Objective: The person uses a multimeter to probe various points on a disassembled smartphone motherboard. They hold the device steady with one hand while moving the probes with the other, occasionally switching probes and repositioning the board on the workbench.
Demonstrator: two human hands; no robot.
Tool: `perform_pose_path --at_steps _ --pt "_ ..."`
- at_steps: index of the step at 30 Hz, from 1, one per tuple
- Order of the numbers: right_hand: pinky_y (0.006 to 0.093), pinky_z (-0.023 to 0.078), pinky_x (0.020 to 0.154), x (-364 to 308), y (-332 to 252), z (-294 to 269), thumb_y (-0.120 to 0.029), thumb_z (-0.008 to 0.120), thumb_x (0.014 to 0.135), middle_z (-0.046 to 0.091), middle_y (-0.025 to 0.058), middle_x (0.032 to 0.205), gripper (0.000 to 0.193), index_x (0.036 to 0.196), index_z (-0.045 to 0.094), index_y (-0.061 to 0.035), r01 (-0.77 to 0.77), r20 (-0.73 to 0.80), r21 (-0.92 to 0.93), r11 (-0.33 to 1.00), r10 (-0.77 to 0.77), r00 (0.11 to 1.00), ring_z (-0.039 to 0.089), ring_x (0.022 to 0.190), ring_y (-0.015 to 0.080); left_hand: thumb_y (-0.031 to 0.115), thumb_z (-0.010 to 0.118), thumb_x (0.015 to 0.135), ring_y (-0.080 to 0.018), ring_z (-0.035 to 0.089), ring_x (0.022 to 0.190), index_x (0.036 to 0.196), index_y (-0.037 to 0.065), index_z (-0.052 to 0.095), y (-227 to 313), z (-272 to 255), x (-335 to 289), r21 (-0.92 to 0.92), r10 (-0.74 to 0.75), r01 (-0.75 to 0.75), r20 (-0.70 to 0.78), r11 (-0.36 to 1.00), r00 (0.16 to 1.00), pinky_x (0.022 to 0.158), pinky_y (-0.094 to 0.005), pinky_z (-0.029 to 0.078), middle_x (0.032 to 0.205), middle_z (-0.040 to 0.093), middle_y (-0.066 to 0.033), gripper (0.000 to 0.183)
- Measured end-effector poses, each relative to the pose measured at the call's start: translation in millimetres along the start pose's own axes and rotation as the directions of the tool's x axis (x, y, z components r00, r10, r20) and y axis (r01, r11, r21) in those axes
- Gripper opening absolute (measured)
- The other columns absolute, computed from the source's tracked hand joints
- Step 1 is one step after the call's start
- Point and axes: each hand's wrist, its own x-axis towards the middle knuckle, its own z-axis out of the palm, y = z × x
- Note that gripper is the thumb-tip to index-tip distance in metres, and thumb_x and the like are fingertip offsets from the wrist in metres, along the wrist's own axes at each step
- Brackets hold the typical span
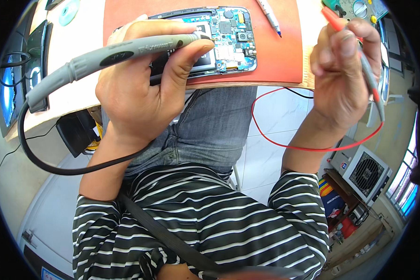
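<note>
An opened smartphone lies on an orange-red mat, its blue circuit board and dark battery exposed. My left hand is closed round a thick grey pen-shaped probe with a black cable, tilted over the phone. Its front end is by the battery and board; whether the tip touches cannot be seen. Part of the battery is behind my left fingers. To the right of the mat, my right hand is raised, fingers pinching a red-and-grey test probe whose red lead hangs in a loop.
A marker pen lies on the mat, right of the phone. A pale green roll and dark flat devices sit at the table's left. Green equipment with a dial stands at the far right. An air cooler is on the floor side.
</note>
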Motion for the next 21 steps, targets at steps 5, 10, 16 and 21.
perform_pose_path --at_steps 5,10,16,21 --pt "0.0211 0.039 0.048 4 -3 18 -0.013 0.056 0.096 0.054 0.0086 0.079 0.028 0.114 0.058 0.0085 -0.076 -0.184 0.248 0.966 0.124 0.975 0.046 0.063 0.0094 0.009 0.070 0.086 -0.0182 0.066 0.091 0.101 -0.006 0.066 0 -5 3 0.025 0.043 -0.044 0.012 0.999 0.999 0.080 -0.0266 0.053 0.100 0.068 -0.0102 0.021" --pt "0.0251 0.038 0.039 -2 11 34 -0.011 0.058 0.092 0.051 0.0049 0.060 0.015 0.085 0.057 0.0019 -0.136 -0.322 -0.001 0.991 0.128 0.938 0.045 0.043 0.0114 0.007 0.070 0.086 -0.0196 0.066 0.093 0.100 -0.007 0.067 4 -3 0 0.004 -0.024 0.024 0.027 1.000 0.999 0.085 -0.0290 0.052 0.101 0.067 -0.0102 0.020" --pt "0.0258 0.043 0.034 -7 20 48 -0.006 0.066 0.087 0.052 0.0065 0.056 0.021 0.077 0.048 -0.0033 -0.075 -0.304 -0.117 0.990 0.036 0.952 0.047 0.037 0.0104 0.004 0.069 0.087 -0.0216 0.065 0.095 0.102 -0.008 0.066 0 3 -1 -0.060 -0.002 0.000 -0.046 0.998 0.999 0.085 -0.0289 0.052 0.102 0.066 -0.0121 0.020" --pt "0.0243 0.045 0.036 -4 15 53 -0.002 0.069 0.084 0.049 0.0040 0.050 0.026 0.073 0.046 -0.0053 -0.211 -0.297 -0.276 0.938 0.125 0.947 0.046 0.036 0.0091 0.004 0.069 0.086 -0.0201 0.066 0.091 0.103 -0.008 0.065 -1 2 -4 -0.089 -0.037 0.033 -0.044 0.996 0.998 0.081 -0.0267 0.052 0.102 0.066 -0.0127 0.021"
